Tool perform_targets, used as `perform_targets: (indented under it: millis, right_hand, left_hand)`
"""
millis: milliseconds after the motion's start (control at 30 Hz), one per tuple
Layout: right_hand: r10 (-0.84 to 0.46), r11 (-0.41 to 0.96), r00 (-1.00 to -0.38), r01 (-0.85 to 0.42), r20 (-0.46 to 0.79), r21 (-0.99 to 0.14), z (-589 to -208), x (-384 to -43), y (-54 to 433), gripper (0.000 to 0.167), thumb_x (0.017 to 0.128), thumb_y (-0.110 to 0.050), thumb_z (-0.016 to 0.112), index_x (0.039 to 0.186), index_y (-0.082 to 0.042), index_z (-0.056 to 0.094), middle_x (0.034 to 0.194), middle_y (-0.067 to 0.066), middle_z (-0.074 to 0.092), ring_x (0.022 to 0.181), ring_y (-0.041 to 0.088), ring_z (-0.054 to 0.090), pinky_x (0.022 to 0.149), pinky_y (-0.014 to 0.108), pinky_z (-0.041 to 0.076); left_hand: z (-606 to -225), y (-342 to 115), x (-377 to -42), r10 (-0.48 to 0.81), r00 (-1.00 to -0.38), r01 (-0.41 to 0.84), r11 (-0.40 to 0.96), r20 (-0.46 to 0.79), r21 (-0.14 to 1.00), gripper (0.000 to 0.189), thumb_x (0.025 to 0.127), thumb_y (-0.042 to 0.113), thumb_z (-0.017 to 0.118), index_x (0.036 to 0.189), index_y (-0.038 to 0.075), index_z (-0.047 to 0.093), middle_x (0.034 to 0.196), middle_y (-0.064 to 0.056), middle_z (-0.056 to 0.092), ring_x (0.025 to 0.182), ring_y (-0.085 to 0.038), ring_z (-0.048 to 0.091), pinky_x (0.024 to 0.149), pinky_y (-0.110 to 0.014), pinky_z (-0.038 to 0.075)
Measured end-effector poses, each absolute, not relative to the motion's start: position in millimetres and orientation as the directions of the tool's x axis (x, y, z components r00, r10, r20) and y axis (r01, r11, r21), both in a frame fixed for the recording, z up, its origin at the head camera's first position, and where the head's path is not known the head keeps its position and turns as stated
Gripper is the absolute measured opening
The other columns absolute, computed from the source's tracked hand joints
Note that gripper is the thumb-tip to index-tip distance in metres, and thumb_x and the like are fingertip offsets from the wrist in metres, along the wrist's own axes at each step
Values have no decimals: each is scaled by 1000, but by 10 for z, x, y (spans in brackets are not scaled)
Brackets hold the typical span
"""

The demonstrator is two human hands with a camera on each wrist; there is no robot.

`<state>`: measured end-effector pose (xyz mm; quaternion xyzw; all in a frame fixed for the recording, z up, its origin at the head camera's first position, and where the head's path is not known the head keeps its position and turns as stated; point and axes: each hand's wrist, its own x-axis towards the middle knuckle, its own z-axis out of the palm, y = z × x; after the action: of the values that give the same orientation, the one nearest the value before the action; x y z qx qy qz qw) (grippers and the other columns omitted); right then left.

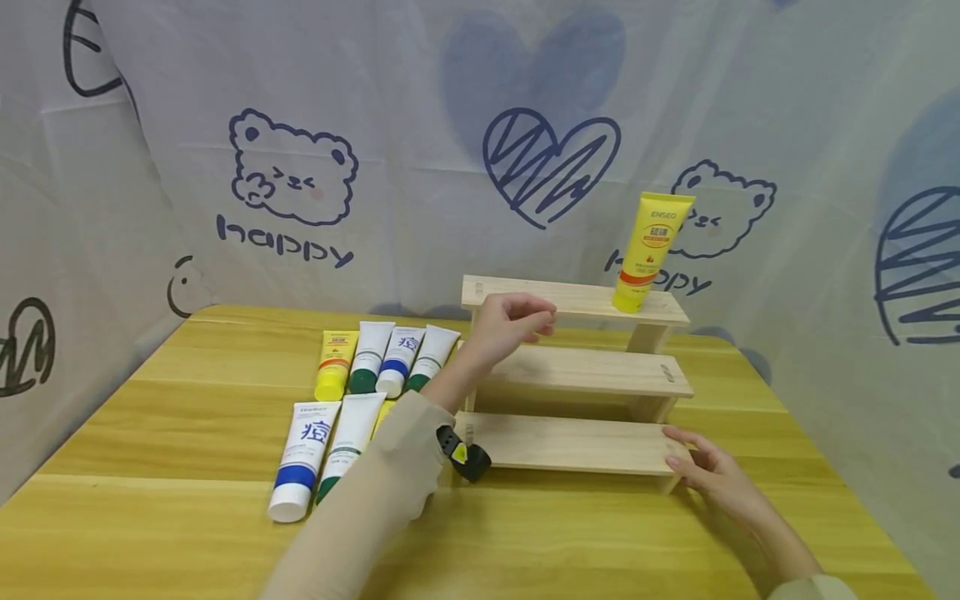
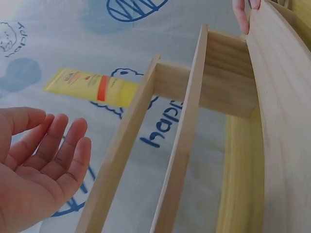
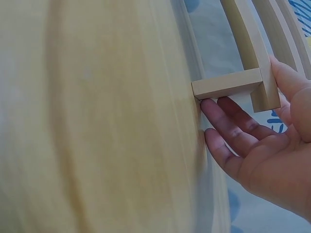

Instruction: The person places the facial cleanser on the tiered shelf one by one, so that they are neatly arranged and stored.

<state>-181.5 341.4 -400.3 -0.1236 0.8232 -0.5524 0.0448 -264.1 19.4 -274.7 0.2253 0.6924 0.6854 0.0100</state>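
A three-step wooden display rack (image 1: 570, 440) stands on the table. On the right of its top step a yellow squeeze tube (image 1: 651, 250) stands upright on its cap. My left hand (image 1: 517, 325) hovers by the left part of the top step, fingers loosely bent and holding nothing; the left wrist view shows its palm (image 2: 39, 184) apart from the yellow tube (image 2: 92, 88). With my right hand (image 1: 716, 475) I hold the right end of the bottom step, thumb at the board's edge and fingers (image 3: 231, 128) against the side leg (image 3: 226, 85).
Left of the rack, tubes lie in two rows: a yellow tube (image 1: 335, 365), several white ones with green or blue bands, and a large white-and-blue tube (image 1: 303, 454) in front. My left forearm partly covers the front row. A printed cloth (image 1: 405, 100) hangs behind the table.
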Motion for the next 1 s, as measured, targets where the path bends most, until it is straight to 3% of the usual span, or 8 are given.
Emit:
perform_targets:
  millis: [267,600,833,1000]
  right_hand:
    - [-247,361,-967,-154,65,-920,-4002,-1826,3407,41,92,-8,48,130,2,37,106,9,52,85,8,54,67,28,49]
    - [-255,357,-965,-153,61,-921,-4015,-1826,3414,42,92,-8,48,131,2,36,106,14,52,87,9,55,69,28,49]
    - [-275,346,-959,-163,66,-924,-4008,-1825,3424,40,93,-7,47,131,-3,39,103,9,53,84,7,53,66,27,49]
    - [-268,352,-962,-153,57,-923,-4001,-1826,3426,40,92,-7,47,131,-6,40,102,9,52,83,8,52,65,27,48]
  left_hand:
    - [-2805,-146,-2513,250,-904,354,-18,347,935,18,88,7,55,98,-6,63,93,-20,63,79,-21,62,70,-32,51]
    - [-2883,-539,-2344,239,-917,342,57,319,938,20,90,9,53,101,-5,62,93,-14,63,83,-23,61,75,-40,49]
    - [-2949,-822,-2278,207,-936,311,109,284,944,22,90,10,53,103,-7,60,96,-17,62,86,-28,59,74,-35,50]
    - [-3013,-993,-2249,192,-940,310,128,284,942,22,90,9,53,103,-8,60,95,-18,62,82,-23,61,70,-30,51]
